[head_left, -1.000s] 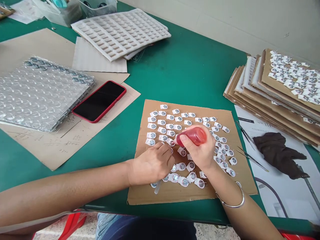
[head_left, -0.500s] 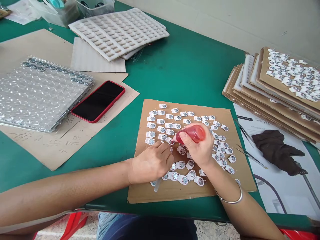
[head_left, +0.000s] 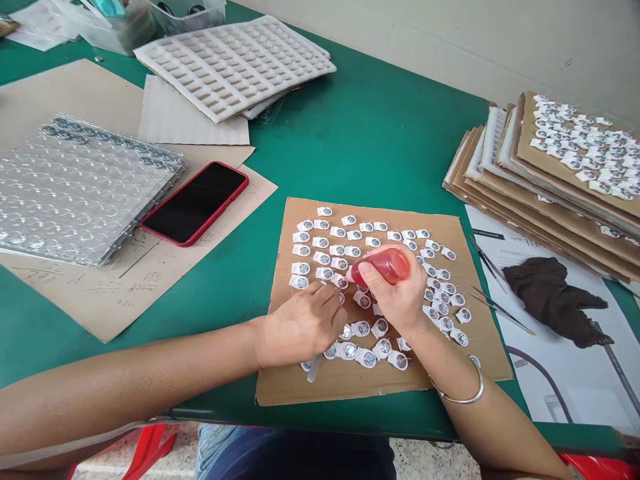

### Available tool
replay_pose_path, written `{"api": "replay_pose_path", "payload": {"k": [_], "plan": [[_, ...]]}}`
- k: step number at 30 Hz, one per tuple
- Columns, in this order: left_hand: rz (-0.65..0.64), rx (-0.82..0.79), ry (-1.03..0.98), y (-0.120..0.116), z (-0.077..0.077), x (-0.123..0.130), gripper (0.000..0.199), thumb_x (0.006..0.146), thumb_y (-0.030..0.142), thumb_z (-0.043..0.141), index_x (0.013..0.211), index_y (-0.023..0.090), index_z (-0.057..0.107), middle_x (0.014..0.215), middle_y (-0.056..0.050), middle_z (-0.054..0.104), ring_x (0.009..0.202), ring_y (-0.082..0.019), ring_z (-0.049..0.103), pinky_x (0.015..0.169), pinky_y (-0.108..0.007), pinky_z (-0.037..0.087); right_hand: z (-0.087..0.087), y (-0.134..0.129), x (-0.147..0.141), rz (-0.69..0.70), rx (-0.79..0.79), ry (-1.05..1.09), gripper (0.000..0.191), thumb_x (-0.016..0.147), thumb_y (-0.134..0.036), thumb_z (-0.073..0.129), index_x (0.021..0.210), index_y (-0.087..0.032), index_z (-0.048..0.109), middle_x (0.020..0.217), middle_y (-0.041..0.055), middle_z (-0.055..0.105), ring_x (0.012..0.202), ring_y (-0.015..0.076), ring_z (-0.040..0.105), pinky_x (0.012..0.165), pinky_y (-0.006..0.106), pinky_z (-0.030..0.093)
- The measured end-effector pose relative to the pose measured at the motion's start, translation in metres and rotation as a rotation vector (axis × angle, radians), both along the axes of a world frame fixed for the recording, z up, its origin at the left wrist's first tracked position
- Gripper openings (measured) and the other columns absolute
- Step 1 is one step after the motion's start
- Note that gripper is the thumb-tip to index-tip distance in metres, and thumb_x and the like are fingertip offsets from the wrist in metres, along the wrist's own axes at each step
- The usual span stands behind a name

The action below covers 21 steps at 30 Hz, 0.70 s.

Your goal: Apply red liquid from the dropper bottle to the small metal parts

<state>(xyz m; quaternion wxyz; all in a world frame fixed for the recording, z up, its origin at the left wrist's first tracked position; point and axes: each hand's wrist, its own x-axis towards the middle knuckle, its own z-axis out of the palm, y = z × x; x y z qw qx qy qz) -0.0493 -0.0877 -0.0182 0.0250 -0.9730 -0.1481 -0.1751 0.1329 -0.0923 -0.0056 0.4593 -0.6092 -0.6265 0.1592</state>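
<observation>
A red squeeze bottle (head_left: 384, 267) is gripped in my right hand (head_left: 400, 301), its narrow tip pointing left and down at one of the small parts. Close beside that tip, my left hand (head_left: 306, 323) is closed in a pinch. The rounded end of a slim pale tool (head_left: 314, 369) sticks out beneath my left palm; its other end is hidden by the fingers. Both hands are over a brown cardboard sheet (head_left: 310, 393). Rows of small white tabs with round silvery discs (head_left: 367, 358) lie on it, some covered by my hands.
Two tweezers (head_left: 503, 313) and a dark cloth (head_left: 553, 300) lie right of the cardboard on a printed sheet. Stacked boards (head_left: 480, 160) stand behind them. To the left are a red-cased phone (head_left: 196, 203), a clear blister tray (head_left: 85, 193) and a white foam tray (head_left: 235, 67).
The whole view has shifted very slightly. Both hands and the red squeeze bottle hold nearly the same position over the cardboard.
</observation>
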Motion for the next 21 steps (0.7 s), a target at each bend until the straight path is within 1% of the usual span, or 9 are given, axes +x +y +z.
{"api": "replay_pose_path", "payload": {"k": [9, 14, 17, 21], "plan": [[-0.001, 0.032, 0.011, -0.0006, -0.0010, -0.0011, 0.022, 0.087, 0.005, 0.042, 0.070, 0.012, 0.054, 0.073, -0.010, 0.062, 0.072, -0.020, 0.054, 0.059, -0.032, 0.044, -0.0028, 0.0019, 0.0027, -0.023, 0.031, -0.026, 0.024, 0.071, -0.037, 0.068, 0.086, -0.023, 0.055, 0.076, -0.0014, 0.065, 0.069, 0.0141, 0.063, 0.062, 0.028, 0.052], [-0.010, 0.008, 0.007, -0.0001, -0.0005, -0.0009, 0.021, 0.086, 0.004, 0.042, 0.069, 0.012, 0.053, 0.073, -0.010, 0.062, 0.072, -0.020, 0.054, 0.060, -0.032, 0.044, -0.0032, 0.0022, 0.0048, -0.035, 0.039, -0.046, 0.025, 0.070, -0.038, 0.068, 0.086, -0.024, 0.055, 0.075, -0.0016, 0.065, 0.069, 0.0141, 0.062, 0.063, 0.029, 0.052], [-0.002, -0.046, 0.004, 0.0010, -0.0017, -0.0015, 0.022, 0.086, 0.004, 0.041, 0.068, 0.012, 0.052, 0.073, -0.010, 0.060, 0.071, -0.020, 0.053, 0.060, -0.033, 0.044, -0.0032, 0.0021, 0.0047, -0.042, 0.038, -0.062, 0.026, 0.070, -0.040, 0.068, 0.086, -0.024, 0.055, 0.075, -0.0014, 0.065, 0.069, 0.0148, 0.062, 0.064, 0.030, 0.052], [0.016, -0.220, -0.071, 0.0057, -0.0038, -0.0037, 0.021, 0.086, 0.007, 0.042, 0.068, 0.012, 0.052, 0.073, -0.009, 0.058, 0.070, -0.018, 0.050, 0.062, -0.032, 0.045, -0.0014, 0.0014, 0.0044, -0.048, 0.041, -0.095, 0.027, 0.071, -0.042, 0.067, 0.086, -0.024, 0.055, 0.075, -0.0009, 0.065, 0.069, 0.0151, 0.062, 0.063, 0.030, 0.052]]}}
